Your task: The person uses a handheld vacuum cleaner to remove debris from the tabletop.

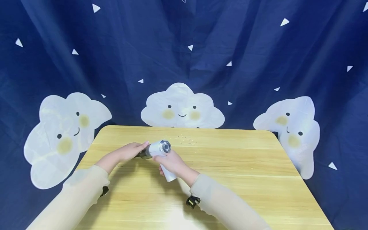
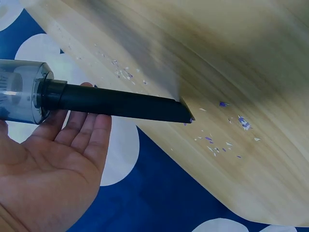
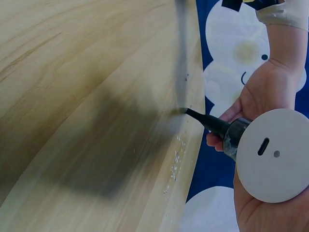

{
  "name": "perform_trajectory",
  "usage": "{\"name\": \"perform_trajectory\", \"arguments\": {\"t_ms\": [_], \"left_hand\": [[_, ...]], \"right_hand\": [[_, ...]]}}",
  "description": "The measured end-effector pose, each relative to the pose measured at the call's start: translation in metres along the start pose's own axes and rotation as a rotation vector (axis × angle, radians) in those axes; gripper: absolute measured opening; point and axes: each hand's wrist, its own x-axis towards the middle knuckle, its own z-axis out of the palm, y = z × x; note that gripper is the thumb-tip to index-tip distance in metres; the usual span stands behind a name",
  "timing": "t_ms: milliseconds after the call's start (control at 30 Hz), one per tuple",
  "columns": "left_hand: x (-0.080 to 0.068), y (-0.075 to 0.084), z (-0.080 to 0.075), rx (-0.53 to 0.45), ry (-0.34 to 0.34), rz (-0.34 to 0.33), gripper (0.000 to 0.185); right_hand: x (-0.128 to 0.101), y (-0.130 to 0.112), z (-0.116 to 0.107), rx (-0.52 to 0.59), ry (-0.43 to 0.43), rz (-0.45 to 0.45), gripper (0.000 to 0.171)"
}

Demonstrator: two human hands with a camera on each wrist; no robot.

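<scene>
A white handheld vacuum cleaner (image 1: 155,149) is held above the wooden table, tilted with its handle toward the person. My right hand (image 1: 174,163) grips that handle, and the round white base (image 3: 277,164) faces the right wrist camera. From the clear dust cup (image 2: 19,92) a black crevice nozzle (image 2: 116,102) extends, its slanted tip close over the tabletop. The palm of my left hand (image 2: 63,159) faces up with fingers extended, touching the vacuum where cup and nozzle meet. Small purple and white paper scraps (image 2: 244,123) lie near the nozzle tip.
The pale wooden table (image 1: 230,159) has rounded far corners. More scraps (image 1: 185,139) are scattered near its far edge, also in a strip of bits (image 3: 175,159) in the right wrist view. A dark blue curtain (image 1: 123,48) with white clouds hangs behind.
</scene>
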Motion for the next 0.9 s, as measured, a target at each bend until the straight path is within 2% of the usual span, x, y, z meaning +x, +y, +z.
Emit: {"name": "perform_trajectory", "arguments": {"t_ms": [233,400,733,900], "left_hand": [[-0.002,0.001,-0.004,0.025,-0.016,-0.028,0.072],[-0.008,0.002,-0.003,0.048,-0.030,-0.036,0.073],[-0.015,0.005,0.002,-0.001,-0.033,-0.054,0.073],[-0.019,0.003,0.002,0.017,-0.039,-0.070,0.075]], "right_hand": [[0.004,0.001,0.001,0.045,-0.031,0.033,0.038],[0.003,0.000,0.001,0.062,-0.055,0.056,0.039],[-0.001,-0.002,-0.002,0.088,-0.112,0.068,0.038],[-0.003,-0.003,0.001,0.093,-0.109,0.086,0.040]]}}
